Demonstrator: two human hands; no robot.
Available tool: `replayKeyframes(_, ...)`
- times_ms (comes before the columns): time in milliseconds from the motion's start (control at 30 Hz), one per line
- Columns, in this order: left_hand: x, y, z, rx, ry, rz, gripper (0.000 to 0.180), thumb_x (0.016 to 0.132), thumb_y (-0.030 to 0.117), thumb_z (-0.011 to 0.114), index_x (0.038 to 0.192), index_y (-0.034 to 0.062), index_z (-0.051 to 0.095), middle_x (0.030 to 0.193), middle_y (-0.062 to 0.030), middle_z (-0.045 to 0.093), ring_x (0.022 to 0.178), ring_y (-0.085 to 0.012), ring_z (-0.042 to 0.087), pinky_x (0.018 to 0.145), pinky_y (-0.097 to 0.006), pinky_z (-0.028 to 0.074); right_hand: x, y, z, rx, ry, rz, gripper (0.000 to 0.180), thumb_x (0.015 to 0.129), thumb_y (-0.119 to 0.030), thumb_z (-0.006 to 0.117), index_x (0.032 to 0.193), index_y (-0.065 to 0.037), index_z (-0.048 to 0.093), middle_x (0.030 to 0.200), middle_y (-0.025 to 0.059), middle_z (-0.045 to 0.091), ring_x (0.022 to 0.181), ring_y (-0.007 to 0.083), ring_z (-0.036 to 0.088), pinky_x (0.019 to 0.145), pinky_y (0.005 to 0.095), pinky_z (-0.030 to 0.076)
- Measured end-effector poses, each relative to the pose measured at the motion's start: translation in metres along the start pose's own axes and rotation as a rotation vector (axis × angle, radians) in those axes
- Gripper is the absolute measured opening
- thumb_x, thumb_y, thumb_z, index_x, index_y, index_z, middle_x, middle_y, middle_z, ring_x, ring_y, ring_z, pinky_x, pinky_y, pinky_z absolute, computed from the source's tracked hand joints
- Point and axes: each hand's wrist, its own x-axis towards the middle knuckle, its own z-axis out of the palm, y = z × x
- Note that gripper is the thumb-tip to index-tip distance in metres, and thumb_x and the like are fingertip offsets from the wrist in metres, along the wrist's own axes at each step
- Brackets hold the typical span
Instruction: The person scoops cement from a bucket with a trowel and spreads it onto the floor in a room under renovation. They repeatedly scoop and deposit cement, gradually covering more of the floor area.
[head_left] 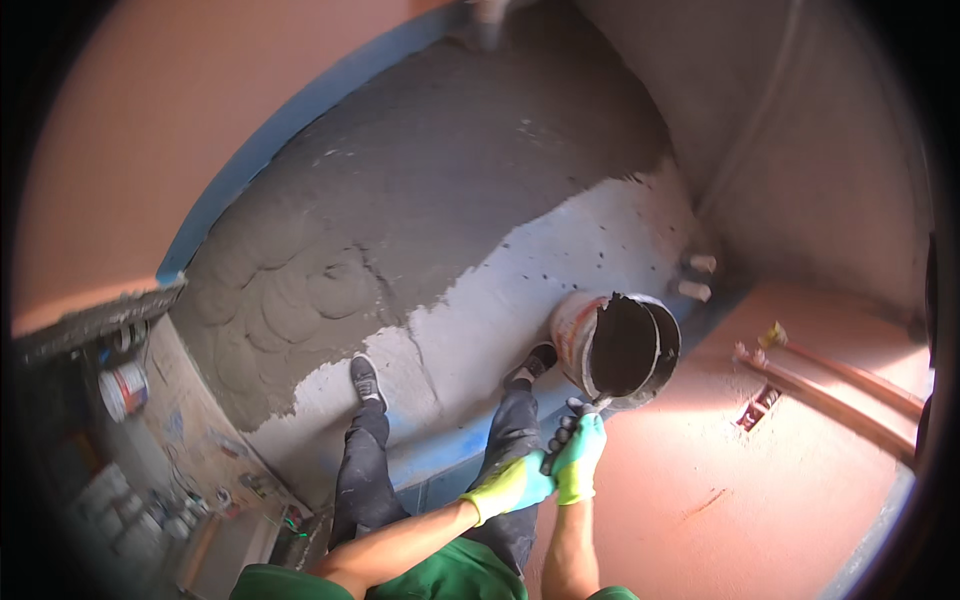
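My right hand point(578, 452), in a yellow-green and teal glove with dark fingers, is closed just in front of the bucket. A short grey metal piece point(601, 402) shows between it and the bucket rim; its kind is not clear. My left hand point(517, 486), gloved alike, is pressed close against the right one, with fingers curled and partly hidden. Whatever it grips cannot be made out. A white, smeared bucket point(574, 338) stands by my right foot, holding dark grey mortar point(624, 350). Wet grey mortar point(430, 180) covers much of the floor ahead, swirled with trowel marks on the left.
Pale bare floor point(545, 260) runs between the mortar and my shoes point(367, 378). Capped pipe stubs point(695, 277) stand at the right wall. Copper-coloured pipes point(840, 400) and a recessed box point(758, 408) are farther right. Another bucket point(123, 390) and clutter lie at left.
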Motion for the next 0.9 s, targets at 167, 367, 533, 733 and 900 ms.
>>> replayKeyframes(167,0.146,0.022,0.081,-0.838,-0.355,-0.554,0.019,0.090,0.027,0.058,0.082,0.0110,0.056,0.065,-0.0006,0.054,0.050,-0.0129,0.049,0.044,-0.025,0.036,0.141,-0.049,-0.111,-0.014,0.071,0.232,0.023,0.097,-0.022,0.045,0.095,-0.005,0.061,0.061,-0.0021,0.046,0.045,0.0113,0.042,0.040,0.0263,0.036)
replayKeyframes(367,0.292,-0.019,0.110,-1.095,-0.140,-0.785,0.021,0.091,0.029,0.058,0.077,0.0130,0.058,0.067,-0.0015,0.057,0.051,-0.0142,0.050,0.043,-0.026,0.038,0.322,-0.020,-0.155,-0.236,0.089,0.465,0.029,0.098,-0.026,0.047,0.073,-0.013,0.056,0.055,-0.0018,0.051,0.040,0.0144,0.045,0.037,0.0294,0.035)
replayKeyframes(533,0.355,-0.046,0.089,-1.104,0.183,-0.716,0.015,0.092,0.019,0.055,0.079,0.0127,0.055,0.066,0.0009,0.053,0.051,-0.0103,0.046,0.043,-0.025,0.033,0.406,0.002,-0.123,-0.462,-0.138,0.491,0.023,0.090,-0.017,0.051,0.074,-0.004,0.061,0.059,0.0051,0.056,0.044,0.0190,0.051,0.041,0.0331,0.041)
replayKeyframes(733,0.356,-0.056,0.085,-0.976,0.368,-0.798,0.012,0.091,0.022,0.057,0.083,0.0132,0.057,0.066,0.0014,0.054,0.046,-0.0100,0.045,0.039,-0.023,0.031,0.417,0.034,-0.114,-0.522,-0.469,0.302,0.016,0.088,-0.011,0.055,0.077,-0.006,0.066,0.062,0.0030,0.059,0.045,0.0167,0.053,0.040,0.0321,0.040)
replayKeyframes(900,0.333,-0.048,0.090,-0.895,0.443,-0.815,0.009,0.090,0.021,0.061,0.084,0.0134,0.060,0.067,0.0006,0.056,0.045,-0.0093,0.044,0.038,-0.023,0.030,0.396,0.039,-0.114,-0.335,-0.430,0.547,0.015,0.089,-0.014,0.056,0.082,-0.005,0.066,0.062,0.0029,0.059,0.046,0.0172,0.054,0.040,0.0313,0.040)
